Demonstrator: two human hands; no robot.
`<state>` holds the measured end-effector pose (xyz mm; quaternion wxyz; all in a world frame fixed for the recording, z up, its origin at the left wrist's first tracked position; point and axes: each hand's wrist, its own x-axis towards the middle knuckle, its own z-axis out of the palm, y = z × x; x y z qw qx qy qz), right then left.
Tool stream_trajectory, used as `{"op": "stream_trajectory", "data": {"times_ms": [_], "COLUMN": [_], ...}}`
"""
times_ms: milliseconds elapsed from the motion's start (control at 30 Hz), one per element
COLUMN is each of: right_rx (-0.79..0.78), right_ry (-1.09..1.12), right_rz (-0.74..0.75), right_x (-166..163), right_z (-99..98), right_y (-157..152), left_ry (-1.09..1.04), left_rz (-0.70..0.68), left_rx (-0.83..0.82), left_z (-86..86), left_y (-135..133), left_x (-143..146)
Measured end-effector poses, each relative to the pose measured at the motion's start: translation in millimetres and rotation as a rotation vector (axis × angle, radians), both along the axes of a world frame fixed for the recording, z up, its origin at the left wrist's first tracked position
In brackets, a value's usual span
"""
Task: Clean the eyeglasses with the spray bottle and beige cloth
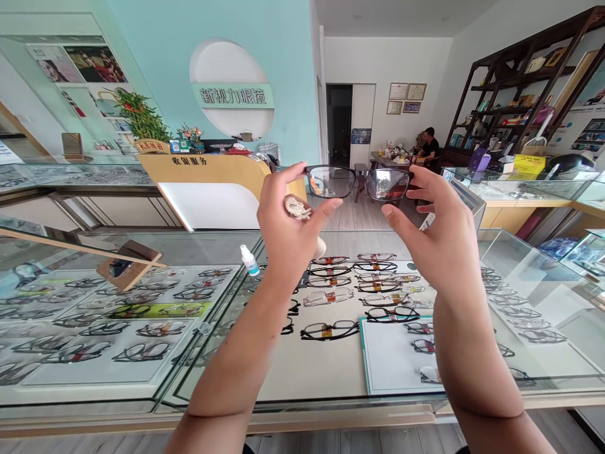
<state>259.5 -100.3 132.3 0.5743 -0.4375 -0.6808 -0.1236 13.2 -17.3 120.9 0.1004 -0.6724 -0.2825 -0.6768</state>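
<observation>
Dark-framed eyeglasses (348, 183), held up level in the air between both hands, well above the glass-topped table (307, 372). Gripped at the left end of the frame by the left hand (288, 221), forefinger at the upper corner, thumb by the lower rim; tucked in the same hand, against the palm, a crumpled whitish bundle (297, 207), too bunched up to identify. Pinched at the opposite end by the right hand (439, 227), forefinger at the corner, thumb below the rim, remaining fingers loosely bent; contact of the thumbs with the rim impossible to tell. Lower down, visible through the glass, rows of spectacles (329, 330), some with small orange or red tags on the lenses, lying between and beside the forearms. Partly hidden by the right forearm, a white board (390, 359) with a teal edge, a few frames lying at its right side. Left of the left wrist, a small white bottle (249, 261) with a blue-marked label, standing on the glass. Farther back on the right, a seated person (429, 148) in a dark top, near a dark wooden shelf (505, 79).
</observation>
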Motion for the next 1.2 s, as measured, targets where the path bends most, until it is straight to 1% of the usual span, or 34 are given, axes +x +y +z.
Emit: {"op": "stream_trajectory", "data": {"times_ms": [167,333,500,600,667,767,867,1033,1200], "right_rx": [0.000,0.060,0.093,0.111,0.130,0.156,0.190,0.247,0.262], "right_ry": [-0.011,-0.004,0.016,0.090,0.175,0.309,0.406,0.453,0.479], "right_rz": [0.043,0.052,0.086,0.136,0.197,0.290,0.326,0.364,0.426], "right_x": [-6.4,-7.4,-12.4,-18.6,-22.7,-27.7,-30.2,-29.3,-30.6], "right_z": [0.9,-2.7,-2.6,-0.7,-0.7,-2.8,-5.1,-5.2,-3.1], "right_y": [-4.7,0.0,0.7,2.5,6.4,14.2,20.0,24.1,25.3], "left_ry": [-0.019,-0.027,-0.121,-0.177,-0.198,-0.209,-0.199,-0.158,-0.149], "left_rz": [-0.091,-0.116,-0.103,-0.077,-0.074,-0.092,-0.118,-0.167,-0.212], "left_rx": [-0.054,-0.045,0.019,0.060,0.077,0.080,0.071,0.052,0.035], "left_z": [1.3,-2.1,-9.3,-11.6,-11.9,-11.6,-11.5,-10.8,-10.1], "left_y": [18.6,18.5,17.3,17.4,16.9,15.5,14.3,14.1,15.9], "left_x": [-10.6,-5.2,7.6,12.8,14.5,15.4,15.1,14.8,16.7]}}
